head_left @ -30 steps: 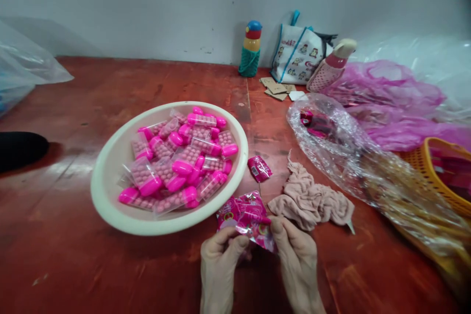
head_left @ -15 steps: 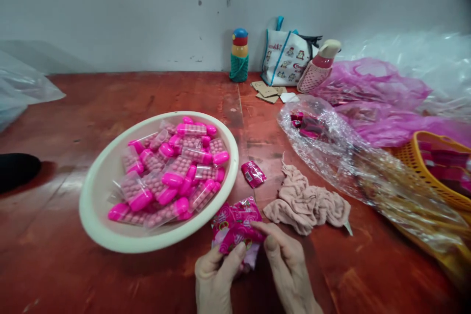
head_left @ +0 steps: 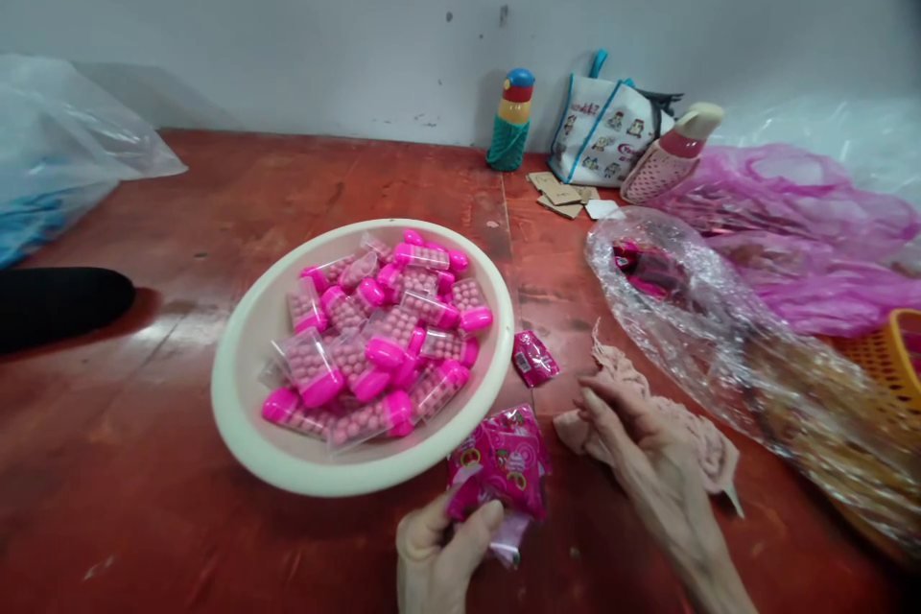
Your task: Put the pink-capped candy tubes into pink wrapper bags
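My left hand [head_left: 438, 552] is closed on a bunch of pink printed packets [head_left: 500, 465] near the table's front edge. My right hand [head_left: 637, 432] reaches out with fingers spread over a crumpled beige cloth [head_left: 709, 446], touching it and holding nothing. A small folded pink packet [head_left: 534, 358] lies just beyond the fingertips. To the left stands a cream bowl [head_left: 241, 403] heaped with several clear capsules with pink caps [head_left: 381, 336], filled with pink candy balls.
A clear plastic bag [head_left: 720, 326] lies to the right, beside pink plastic sheeting [head_left: 806, 230] and an orange basket [head_left: 888, 360]. Two bottles [head_left: 512, 120] and a tote bag [head_left: 604, 134] stand by the wall. A black object [head_left: 58, 307] and a plastic bag [head_left: 64, 153] sit at left.
My right hand has let go of the pink packets and moved right and forward onto the beige cloth. My left hand still holds the packets. The view has shifted slightly.
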Action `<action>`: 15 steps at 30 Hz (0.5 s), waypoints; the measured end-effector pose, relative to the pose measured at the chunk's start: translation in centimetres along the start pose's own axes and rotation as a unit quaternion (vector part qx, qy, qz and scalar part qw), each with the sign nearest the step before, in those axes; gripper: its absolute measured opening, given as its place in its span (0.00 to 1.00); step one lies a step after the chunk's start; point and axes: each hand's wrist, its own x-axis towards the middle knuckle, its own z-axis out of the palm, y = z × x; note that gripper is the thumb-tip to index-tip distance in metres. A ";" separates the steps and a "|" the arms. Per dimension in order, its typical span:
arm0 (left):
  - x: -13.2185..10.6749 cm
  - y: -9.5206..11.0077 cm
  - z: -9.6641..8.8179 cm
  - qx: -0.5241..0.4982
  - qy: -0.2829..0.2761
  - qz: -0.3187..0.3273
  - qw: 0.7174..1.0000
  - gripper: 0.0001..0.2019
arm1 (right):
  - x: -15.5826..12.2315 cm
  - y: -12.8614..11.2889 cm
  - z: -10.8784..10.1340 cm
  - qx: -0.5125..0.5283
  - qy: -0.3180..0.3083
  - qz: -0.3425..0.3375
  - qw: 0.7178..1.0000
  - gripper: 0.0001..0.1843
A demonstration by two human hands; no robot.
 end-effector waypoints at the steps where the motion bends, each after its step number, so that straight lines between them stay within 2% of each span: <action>1: 0.0 -0.1 0.0 -0.001 0.001 -0.001 1.000 0.11 | 0.5 -1.0 0.0 -0.010 -0.012 -0.007 1.000 0.13; 4: -0.1 -0.1 -0.2 0.000 0.005 0.000 1.000 0.10 | 1.9 -3.7 0.2 -0.032 -0.049 -0.051 0.997 0.13; 7: -0.3 0.4 -0.4 -0.003 -0.012 -0.005 1.000 0.09 | 2.6 -4.2 0.0 -0.101 -0.085 -0.126 0.983 0.11; 10: -0.3 0.8 -0.6 -0.019 -0.016 -0.014 1.000 0.10 | 2.1 -1.7 -1.1 -0.268 -0.117 -0.176 0.940 0.12; 12: -0.1 0.8 -0.7 -0.031 -0.013 -0.023 0.999 0.10 | 1.2 1.0 -2.3 -0.368 -0.093 -0.162 0.911 0.16; 14: 0.0 0.5 -0.7 -0.045 -0.015 -0.033 0.998 0.09 | 0.2 3.5 -3.6 -0.408 -0.058 -0.131 0.902 0.24; 15: 0.0 0.4 -0.6 -0.052 -0.016 -0.036 0.998 0.09 | -0.2 4.6 -4.1 -0.395 -0.052 -0.119 0.909 0.27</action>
